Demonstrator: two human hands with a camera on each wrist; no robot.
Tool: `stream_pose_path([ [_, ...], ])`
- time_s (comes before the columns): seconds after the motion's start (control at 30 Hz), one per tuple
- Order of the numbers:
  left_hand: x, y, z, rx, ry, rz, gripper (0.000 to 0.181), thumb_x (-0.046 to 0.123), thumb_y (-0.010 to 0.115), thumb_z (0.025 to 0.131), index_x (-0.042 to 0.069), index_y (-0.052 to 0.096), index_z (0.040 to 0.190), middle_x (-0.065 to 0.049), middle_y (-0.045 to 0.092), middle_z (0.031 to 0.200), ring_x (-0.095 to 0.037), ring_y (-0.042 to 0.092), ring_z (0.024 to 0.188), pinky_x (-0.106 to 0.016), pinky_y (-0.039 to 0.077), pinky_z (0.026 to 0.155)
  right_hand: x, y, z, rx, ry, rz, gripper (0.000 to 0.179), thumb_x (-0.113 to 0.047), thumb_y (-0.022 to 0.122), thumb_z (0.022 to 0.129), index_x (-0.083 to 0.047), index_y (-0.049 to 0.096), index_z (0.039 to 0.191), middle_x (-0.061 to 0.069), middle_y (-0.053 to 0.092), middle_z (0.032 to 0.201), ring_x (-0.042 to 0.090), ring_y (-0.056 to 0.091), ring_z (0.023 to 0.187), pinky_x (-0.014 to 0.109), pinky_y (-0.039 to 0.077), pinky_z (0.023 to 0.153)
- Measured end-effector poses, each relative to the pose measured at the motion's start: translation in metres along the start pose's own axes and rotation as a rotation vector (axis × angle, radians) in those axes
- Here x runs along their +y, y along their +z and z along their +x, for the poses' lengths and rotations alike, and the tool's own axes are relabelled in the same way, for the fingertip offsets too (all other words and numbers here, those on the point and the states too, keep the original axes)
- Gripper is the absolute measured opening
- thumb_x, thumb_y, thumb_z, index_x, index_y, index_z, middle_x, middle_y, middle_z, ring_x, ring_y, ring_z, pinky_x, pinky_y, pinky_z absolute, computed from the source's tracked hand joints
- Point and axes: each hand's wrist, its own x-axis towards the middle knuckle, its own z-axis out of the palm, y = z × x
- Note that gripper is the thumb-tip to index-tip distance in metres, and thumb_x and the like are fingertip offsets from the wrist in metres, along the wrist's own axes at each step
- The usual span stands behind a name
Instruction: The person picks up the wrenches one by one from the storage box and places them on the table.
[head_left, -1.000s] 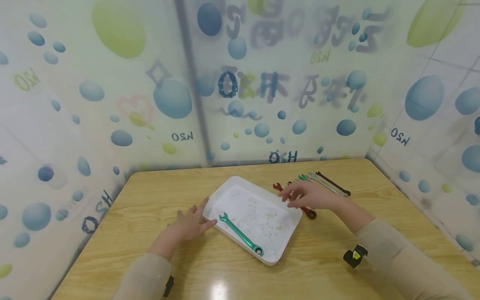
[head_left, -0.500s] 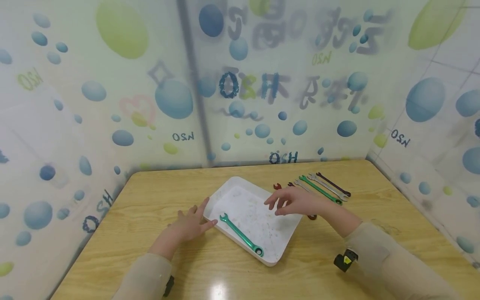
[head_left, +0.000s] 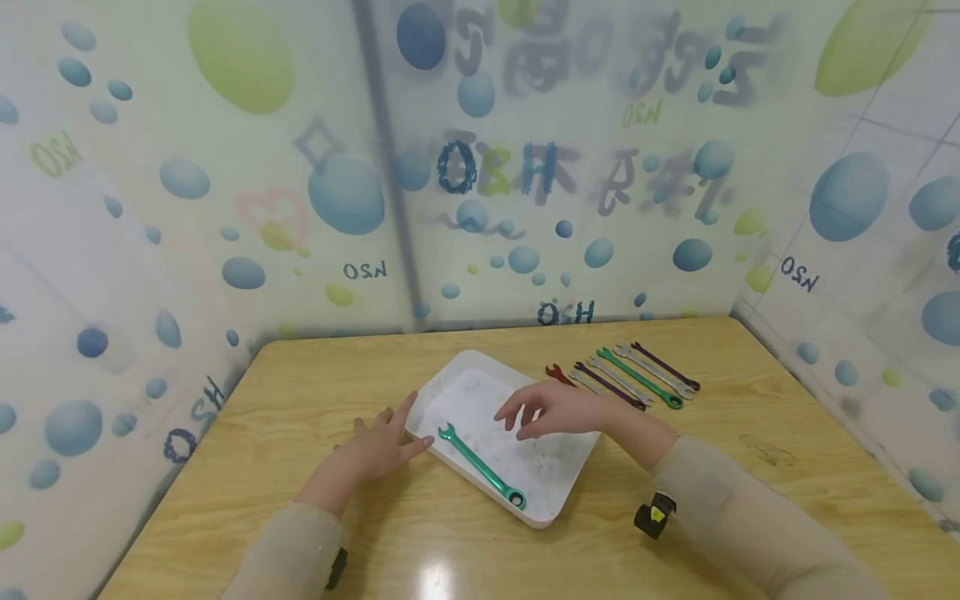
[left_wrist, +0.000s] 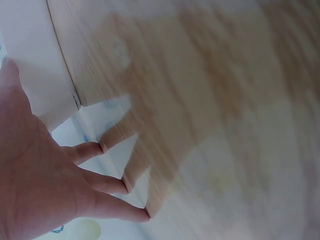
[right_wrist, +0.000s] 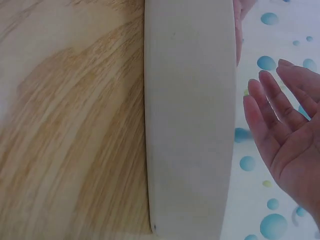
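Note:
A white tray [head_left: 480, 400] lies at a slant on the table, with a green combination wrench [head_left: 482, 467] along its near-left wall. My left hand [head_left: 371, 450] has its fingers spread at the tray's left corner. In the left wrist view, three fingertips of that hand [left_wrist: 50, 175] touch the tabletop, and the upper finger lies against the tray wall [left_wrist: 42, 50]. Over the right half of the tray hovers my right hand [head_left: 558, 408], fingers loosely bent and holding nothing. The right wrist view shows this hand [right_wrist: 295, 125] apart from the tray's outer wall [right_wrist: 190, 120].
Right of the tray several wrenches lie roughly parallel, among them a green wrench [head_left: 640, 379], a silver wrench [head_left: 656, 371] and a dark wrench [head_left: 666, 367]. A red wrench [head_left: 558, 374] is partly hidden by my right hand. Patterned walls [head_left: 480, 250] enclose the wooden table [head_left: 315, 392].
My right hand has moved left from above the wrenches to over the tray, uncovering more of the wrench row. The left hand, tray and green wrench inside it stay put.

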Motion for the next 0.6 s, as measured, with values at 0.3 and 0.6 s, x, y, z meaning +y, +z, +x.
stream_pose_path([
  [0.3,0.001,0.0,0.002,0.004,-0.01,0.01,0.093,0.072,0.045,0.089,0.023,0.005,0.158,-0.033,0.021,0.152,-0.071,0.009,0.129,-0.088,0.018,0.081,-0.008,0.004,0.022,-0.022,0.09,-0.06,0.033,-0.012,0.069,0.092,-0.012,0.066,0.125,0.001,0.067,0.106,0.013,0.062,0.093,0.03,0.054,0.076],
  [0.6,0.0,0.001,0.003,0.007,-0.015,0.022,0.094,0.073,0.045,0.089,0.023,0.007,0.158,-0.033,0.024,0.151,-0.071,0.011,0.128,-0.087,0.02,0.081,-0.015,0.006,0.037,-0.085,0.127,-0.076,0.032,-0.007,0.067,0.092,-0.011,0.066,0.124,0.004,0.067,0.107,0.013,0.062,0.091,0.029,0.053,0.077],
])
